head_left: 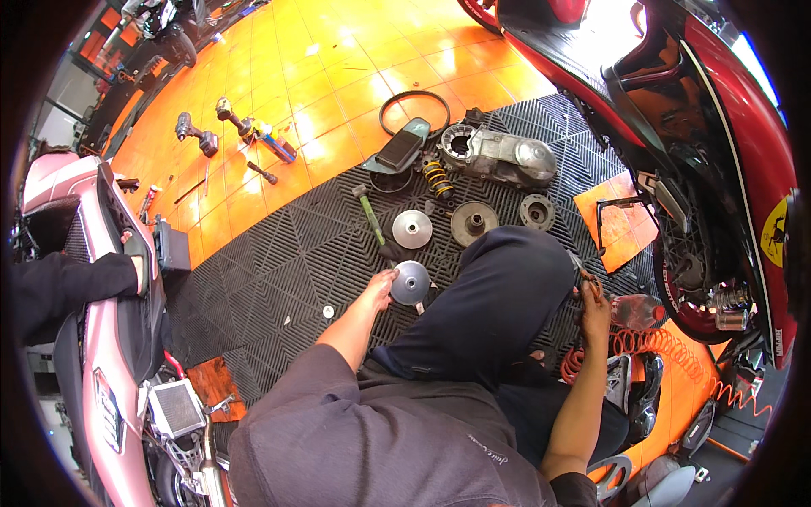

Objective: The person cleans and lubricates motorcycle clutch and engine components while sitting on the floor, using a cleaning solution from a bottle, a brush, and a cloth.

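Observation:
My left hand grips the rim of a round silver pulley disc with a hole at its centre, held beside my bent knee. A similar silver disc lies on the mat just beyond it, beside a green-handled hammer. Off to the right of the knee, my right hand is closed around an orange-handled tool with a narrow metal tip. Its exact kind is unclear. A darker pulley with a central hub and a small round flanged part lie past the knee.
A large metal engine cover, a yellow spring, a phone and a black belt lie farther back. A red scooter stands right, near a bottle and orange coiled hose. Another person's leg rests across a pink scooter.

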Available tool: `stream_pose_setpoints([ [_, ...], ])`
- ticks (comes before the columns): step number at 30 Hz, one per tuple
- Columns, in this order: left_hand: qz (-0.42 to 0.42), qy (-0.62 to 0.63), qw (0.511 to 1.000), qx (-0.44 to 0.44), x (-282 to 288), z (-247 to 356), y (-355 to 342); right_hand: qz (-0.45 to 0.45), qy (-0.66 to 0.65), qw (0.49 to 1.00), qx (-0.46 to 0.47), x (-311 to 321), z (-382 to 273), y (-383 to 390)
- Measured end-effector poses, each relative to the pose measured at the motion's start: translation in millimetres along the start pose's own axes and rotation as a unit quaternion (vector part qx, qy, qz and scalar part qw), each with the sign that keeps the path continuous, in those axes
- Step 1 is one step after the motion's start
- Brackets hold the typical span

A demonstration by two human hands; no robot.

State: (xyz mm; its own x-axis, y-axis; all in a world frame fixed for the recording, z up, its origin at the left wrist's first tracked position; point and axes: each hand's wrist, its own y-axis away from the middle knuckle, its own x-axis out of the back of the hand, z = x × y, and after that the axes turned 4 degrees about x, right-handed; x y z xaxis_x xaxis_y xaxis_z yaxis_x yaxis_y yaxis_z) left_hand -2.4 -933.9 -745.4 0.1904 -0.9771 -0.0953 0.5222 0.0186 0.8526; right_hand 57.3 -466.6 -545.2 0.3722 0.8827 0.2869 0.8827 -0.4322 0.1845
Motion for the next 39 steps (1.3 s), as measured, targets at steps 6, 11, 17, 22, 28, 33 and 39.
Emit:
stream_pose_setpoints([
  [6, 0.222, -0.652, 0.714, -0.127, -43.0, 79.6, 28.6, 0.007, 0.068, 0.997, -0.021, -3.3, -13.0, -0.5],
  [11, 0.173, -0.544, 0.784, -0.243, -63.0, 97.4, 12.0, 0.08, 0.012, 0.995, -0.05, -6.1, -12.9, 4.0],
  [17, 0.07, -0.483, 0.831, -0.266, -162.8, 98.4, -27.3, 0.114, -0.01, 0.992, -0.05, 0.9, 8.1, 0.0],
  [22, 0.099, -0.105, 0.989, -0.016, -183.4, 58.1, -104.5, 0.101, -0.028, 0.993, 0.048, -5.0, 25.1, -6.4],
  [28, 0.02, -0.038, 0.999, 0.017, -187.3, 58.2, -88.9, 0.067, 0.033, 0.997, -0.021, -0.1, 29.2, 3.1],
  [33, 0.062, -0.044, 0.997, -0.001, -215.3, 92.4, -50.1, -0.095, 0.253, 0.963, -0.007, -1.3, 46.2, 16.6],
  [39, 0.101, -0.03, 0.994, 0.003, -234.4, 90.2, -61.9, -0.098, 0.305, 0.947, -0.021, -15.3, 91.4, 35.0],
])
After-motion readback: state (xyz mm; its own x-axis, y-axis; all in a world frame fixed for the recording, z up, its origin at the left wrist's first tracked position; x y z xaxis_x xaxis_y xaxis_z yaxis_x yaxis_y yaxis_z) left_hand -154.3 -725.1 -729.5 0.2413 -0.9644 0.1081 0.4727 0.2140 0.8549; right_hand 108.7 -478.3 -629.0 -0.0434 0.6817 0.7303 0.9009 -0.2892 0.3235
